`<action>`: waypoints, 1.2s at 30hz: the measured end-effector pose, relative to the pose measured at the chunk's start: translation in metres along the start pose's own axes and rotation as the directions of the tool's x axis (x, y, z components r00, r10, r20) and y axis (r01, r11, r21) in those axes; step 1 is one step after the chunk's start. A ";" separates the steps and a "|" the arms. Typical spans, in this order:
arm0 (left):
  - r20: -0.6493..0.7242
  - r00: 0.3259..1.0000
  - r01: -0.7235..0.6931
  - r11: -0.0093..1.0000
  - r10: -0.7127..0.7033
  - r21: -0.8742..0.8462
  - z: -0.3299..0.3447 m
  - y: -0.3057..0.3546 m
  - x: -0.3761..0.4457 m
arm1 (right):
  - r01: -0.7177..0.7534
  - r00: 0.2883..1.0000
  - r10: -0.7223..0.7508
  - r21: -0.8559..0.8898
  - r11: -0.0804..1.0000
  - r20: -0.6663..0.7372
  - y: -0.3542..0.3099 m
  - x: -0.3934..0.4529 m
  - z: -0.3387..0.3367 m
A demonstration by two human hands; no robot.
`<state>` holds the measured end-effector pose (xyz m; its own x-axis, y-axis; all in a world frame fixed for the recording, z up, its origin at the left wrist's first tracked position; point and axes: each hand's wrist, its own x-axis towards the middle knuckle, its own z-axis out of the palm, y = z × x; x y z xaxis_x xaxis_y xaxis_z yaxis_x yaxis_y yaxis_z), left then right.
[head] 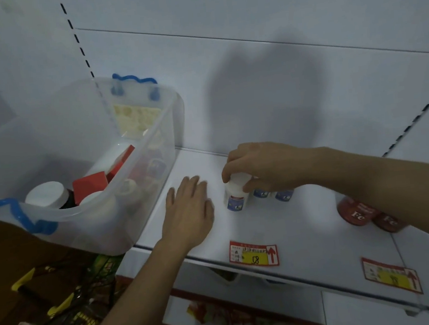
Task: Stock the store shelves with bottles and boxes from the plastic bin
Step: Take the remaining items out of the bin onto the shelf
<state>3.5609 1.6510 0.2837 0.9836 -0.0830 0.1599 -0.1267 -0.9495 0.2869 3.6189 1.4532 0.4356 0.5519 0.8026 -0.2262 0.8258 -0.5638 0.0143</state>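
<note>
White shelf (279,224): I see it carrying everything here, with two red-and-yellow price tags (253,253) on its front edge.
Right hand (258,167): I see its fingers curled down over the cap of a small white bottle (234,193), thumb on one side, fingertips on the other, clamped on it from above.
Left hand (189,212): I see it lying flat, palm down on the shelf, fingers straight and close together, holding nothing; it sits between the bin and the bottle, just beside the bottle.
Bottle: white body, white cap, blue label low on its front; it stands upright on the shelf, mid-depth.
Row: two more blue-labelled bottles (272,193) stand just right of it, partly hidden under my right wrist.
Red lids (357,214): two round tops marked "Fe" sit near the front edge, under my right forearm.
Bin (134,209): clear plastic with blue wavy handles, resting at the shelf's left end; inside I make out a white-capped dark bottle (47,195), red boxes (92,183) and other white bottles.
</note>
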 end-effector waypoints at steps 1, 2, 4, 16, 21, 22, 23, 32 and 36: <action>-0.006 1.000 0.000 1.000 0.000 0.001 -0.001 0.000 0.000 | -0.004 1.000 0.004 -0.005 1.000 0.008 0.000 0.000 0.002; -0.010 1.000 0.001 1.000 -0.001 -0.002 -0.001 0.000 0.000 | -0.006 1.000 0.006 -0.007 1.000 0.014 0.000 0.000 0.003; -0.001 1.000 0.004 1.000 -0.004 -0.008 -0.002 0.000 0.001 | -0.008 1.000 0.008 -0.001 1.000 0.013 -0.001 0.001 0.005; 0.238 0.970 -0.060 0.997 0.045 0.057 -0.036 -0.027 0.000 | 0.165 0.863 -0.064 0.158 0.974 -0.502 -0.009 0.052 -0.095; 0.306 0.933 -0.173 0.981 0.190 -0.084 -0.106 0.009 -0.029 | 0.094 0.960 -0.087 0.010 0.996 -0.267 -0.025 0.152 -0.127; 0.251 0.937 -0.218 0.968 0.243 -0.126 -0.129 0.020 -0.037 | 0.077 0.978 -0.079 -0.018 0.997 -0.192 -0.027 0.167 -0.128; 0.174 0.943 -0.254 0.952 0.283 -0.173 -0.155 0.029 -0.045 | 0.067 0.989 -0.071 -0.037 0.997 -0.133 -0.030 0.180 -0.128; 0.017 1.000 0.010 0.986 -0.013 0.166 -0.267 -0.048 -0.010 | -0.014 0.971 0.066 -0.220 0.975 0.230 -0.031 0.253 -0.104; 0.420 0.854 0.132 0.909 -0.307 0.396 -0.252 -0.091 0.010 | -0.021 0.964 0.096 -0.289 0.957 0.248 -0.031 0.265 -0.083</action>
<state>3.5501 1.8126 0.4978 0.9328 0.0935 -0.3480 0.0653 -0.9936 -0.0918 3.7492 1.6989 0.4558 0.5824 0.6716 -0.4580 0.8124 -0.4999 0.3002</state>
